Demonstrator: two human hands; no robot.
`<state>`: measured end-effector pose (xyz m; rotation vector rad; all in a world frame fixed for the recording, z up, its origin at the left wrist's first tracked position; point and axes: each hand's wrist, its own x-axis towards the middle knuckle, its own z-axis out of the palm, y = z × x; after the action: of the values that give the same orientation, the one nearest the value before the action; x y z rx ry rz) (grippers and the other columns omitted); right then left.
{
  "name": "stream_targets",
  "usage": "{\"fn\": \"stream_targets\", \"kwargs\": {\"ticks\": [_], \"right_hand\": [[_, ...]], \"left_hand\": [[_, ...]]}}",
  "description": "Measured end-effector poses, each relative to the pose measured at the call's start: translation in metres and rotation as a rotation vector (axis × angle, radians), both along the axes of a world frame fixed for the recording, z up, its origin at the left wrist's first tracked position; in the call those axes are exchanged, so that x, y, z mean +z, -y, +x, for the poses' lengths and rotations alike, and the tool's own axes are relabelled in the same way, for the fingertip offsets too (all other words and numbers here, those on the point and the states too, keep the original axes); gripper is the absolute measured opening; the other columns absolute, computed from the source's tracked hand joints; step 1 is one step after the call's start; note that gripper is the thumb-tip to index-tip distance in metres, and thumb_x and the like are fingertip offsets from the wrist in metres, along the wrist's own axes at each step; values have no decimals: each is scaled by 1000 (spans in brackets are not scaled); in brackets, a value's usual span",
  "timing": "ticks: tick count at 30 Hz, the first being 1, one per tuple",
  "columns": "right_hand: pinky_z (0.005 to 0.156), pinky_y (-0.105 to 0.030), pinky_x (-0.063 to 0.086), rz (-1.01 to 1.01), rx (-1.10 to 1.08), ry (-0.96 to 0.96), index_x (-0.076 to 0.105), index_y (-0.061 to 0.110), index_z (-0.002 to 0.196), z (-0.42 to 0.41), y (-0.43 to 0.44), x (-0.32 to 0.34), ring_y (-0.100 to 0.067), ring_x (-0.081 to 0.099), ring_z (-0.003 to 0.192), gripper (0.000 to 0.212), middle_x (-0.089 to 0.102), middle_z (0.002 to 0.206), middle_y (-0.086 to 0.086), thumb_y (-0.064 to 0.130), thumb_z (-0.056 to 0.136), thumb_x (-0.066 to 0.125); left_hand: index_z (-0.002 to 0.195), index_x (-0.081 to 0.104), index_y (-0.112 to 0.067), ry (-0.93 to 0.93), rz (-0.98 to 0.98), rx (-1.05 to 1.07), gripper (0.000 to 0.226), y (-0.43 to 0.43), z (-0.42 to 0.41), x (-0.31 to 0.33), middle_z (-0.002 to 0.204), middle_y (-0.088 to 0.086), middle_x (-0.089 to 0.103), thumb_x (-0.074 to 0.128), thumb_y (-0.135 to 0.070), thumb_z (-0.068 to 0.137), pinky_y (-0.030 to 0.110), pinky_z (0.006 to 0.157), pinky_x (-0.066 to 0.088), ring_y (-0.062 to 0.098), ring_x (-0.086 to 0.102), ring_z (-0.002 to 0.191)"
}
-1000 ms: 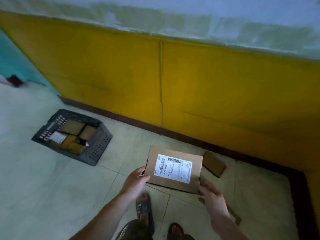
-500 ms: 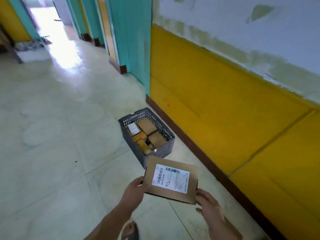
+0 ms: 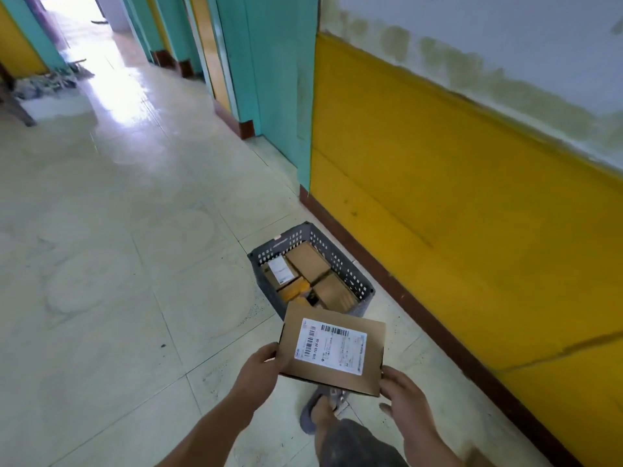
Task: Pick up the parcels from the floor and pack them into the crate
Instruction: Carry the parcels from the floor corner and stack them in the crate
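Parcel (image 3: 332, 347), flat cardboard, is held label-up above the floor (image 3: 101, 264), long axis running left to right, far edge tipped toward the crate (image 3: 354, 281). Left hand (image 3: 261, 369) grips its left edge; right hand (image 3: 403, 397) pinches its near-right corner. Crate, just beyond, holds several boxes.

Near corner of grey perforated plastic crate (image 3: 337, 261) hidden by flat brown cardboard parcel (image 3: 333, 348), 6 o'clock, print on white label (image 3: 329, 346) illegible
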<state>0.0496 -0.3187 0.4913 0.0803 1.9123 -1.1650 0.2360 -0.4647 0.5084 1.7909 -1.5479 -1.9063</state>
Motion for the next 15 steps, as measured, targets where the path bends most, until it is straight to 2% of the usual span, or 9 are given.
{"fn": "stream_targets", "kwargs": {"ticks": [3,7,11,15], "right_hand": [[81,-35,47,6,-3,-7,65,22,105,-25,49,-20,-21,58,103,19,64,109,-3,12,91,57],[87,-35,49,41,45,17,65,32,90,-61,113,-42,-14,60,96,18,65,102,5,16,92,55],[96,-40,49,93,100,38,63,28,106,-89,158,-47,-19,58,105,18,63,110,3,19,94,52],[99,-45,48,142,108,55,61,28,107,-109,194,-56,-21,58,106,20,62,114,1,17,93,52]], "left_hand": [[129,58,-28,42,-2,-35,38,49,-28,-13,126,-5,63,53,-24,92,42,106,41,19,55,117],[119,63,-28,106,22,-42,33,112,-65,-24,123,-4,64,52,-16,91,42,106,40,19,55,115],[123,60,-22,172,53,-37,33,163,-99,-27,125,0,61,52,-12,93,46,110,37,23,53,118],[122,61,-19,212,73,-87,34,205,-126,-39,119,0,64,53,-8,91,41,104,42,23,56,111]]}}
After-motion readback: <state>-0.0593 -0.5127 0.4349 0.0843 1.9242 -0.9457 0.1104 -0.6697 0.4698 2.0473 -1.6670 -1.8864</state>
